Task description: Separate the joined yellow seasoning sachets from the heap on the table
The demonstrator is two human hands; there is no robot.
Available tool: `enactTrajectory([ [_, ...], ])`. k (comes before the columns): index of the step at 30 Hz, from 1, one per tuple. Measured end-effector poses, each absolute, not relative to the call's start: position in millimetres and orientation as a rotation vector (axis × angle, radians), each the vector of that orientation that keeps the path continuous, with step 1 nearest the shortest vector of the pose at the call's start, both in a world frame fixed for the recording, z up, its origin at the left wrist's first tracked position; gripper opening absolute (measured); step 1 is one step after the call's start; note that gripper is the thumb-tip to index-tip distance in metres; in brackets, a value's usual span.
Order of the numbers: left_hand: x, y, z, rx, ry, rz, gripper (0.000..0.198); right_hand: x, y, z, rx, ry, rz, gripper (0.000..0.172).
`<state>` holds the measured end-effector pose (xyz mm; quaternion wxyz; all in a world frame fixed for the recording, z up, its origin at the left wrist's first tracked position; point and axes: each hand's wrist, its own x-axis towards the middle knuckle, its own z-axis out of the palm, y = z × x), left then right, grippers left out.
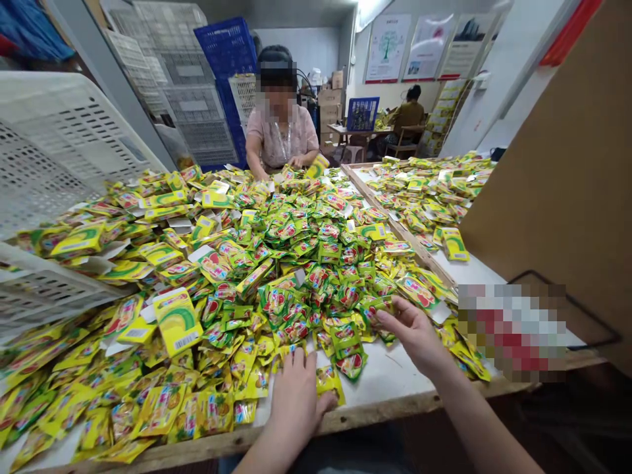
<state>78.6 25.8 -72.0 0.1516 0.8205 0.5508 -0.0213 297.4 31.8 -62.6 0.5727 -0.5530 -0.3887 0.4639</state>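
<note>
Pinching: right hand [417, 336], thumb and fingers on green sachet [371, 307], near side of heap [301, 227] | left hand [296, 393]: fingers together on yellow sachet [329, 380], grip unclear | likely light, pliable, slippery; hold sealed edge

A bare strip of white tabletop [382, 383] lay between the left hand [296, 392] and the right hand [419, 334], with open air above the heap. Green sachets [326, 230] obstructed the surface ahead; yellow sachets [212, 409], cartons [178, 324] and a white crate [74, 125] crowded the left. Rightward, a low wooden rail [415, 244] and an upright brown panel [548, 171] limited passage.
</note>
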Motion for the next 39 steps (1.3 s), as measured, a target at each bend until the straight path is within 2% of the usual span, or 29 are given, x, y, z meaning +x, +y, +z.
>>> enactTrajectory([
  [3, 81.5, 24.8, -79.7, 2.340, 1.492, -0.046, 0.035, 279.7, 34.0, -60.4, -1.223, -0.871, 1.192, 0.042],
  [6, 74.7, 31.6, -82.6, 2.237, 1.327, 0.171, 0.027, 271.0, 38.1, -59.6, -1.218, -0.902, 1.256, 0.039],
  [9, 59.4, 34.0, -85.3, 2.278, 1.220, 0.684, 0.023, 270.0, 38.4, -62.2, -1.251, -0.883, 1.255, 0.041],
  [13, 44.1, 31.9, -86.8, 2.555, 1.149, 1.553, 0.032, 261.9, 36.4, -64.2, -1.234, -0.848, 1.291, 0.044],
  [16, 41.9, 37.9, -80.8, 2.610, 0.855, 1.775, 0.029, 243.2, 39.9, -59.7, -1.208, -0.890, 1.402, 0.044],
  [18, 41.0, 47.5, -73.0, 2.569, 0.761, 1.727, 0.025, 228.6, 44.8, -54.2, -1.174, -0.925, 1.487, 0.044],
  [23, 31.0, 69.8, -53.9, 2.555, 0.770, 1.324, 0.035, 207.1, 56.0, -41.8, -1.035, -0.954, 1.749, 0.045],
  [29, 22.3, 84.8, -42.9, 2.737, 0.694, 1.046, 0.029, 215.5, 68.9, -44.1, -1.149, -1.150, 1.601, 0.044],
  [31, 12.0, 110.8, -29.9, 2.796, 0.948, 0.842, 0.027, 223.1, 74.4, -46.2, -1.212, -1.129, 1.517, 0.043],
  [34, -14.2, 178.0, -5.1, 2.588, 1.759, 0.561, 0.029, 232.9, 81.3, -50.1, -1.331, -0.968, 1.407, 0.050],
  [39, -44.0, 281.8, 12.1, 2.300, 2.249, 0.403, 0.022, 238.9, 86.7, -63.4, -1.384, -0.861, 1.355, 0.058],
])
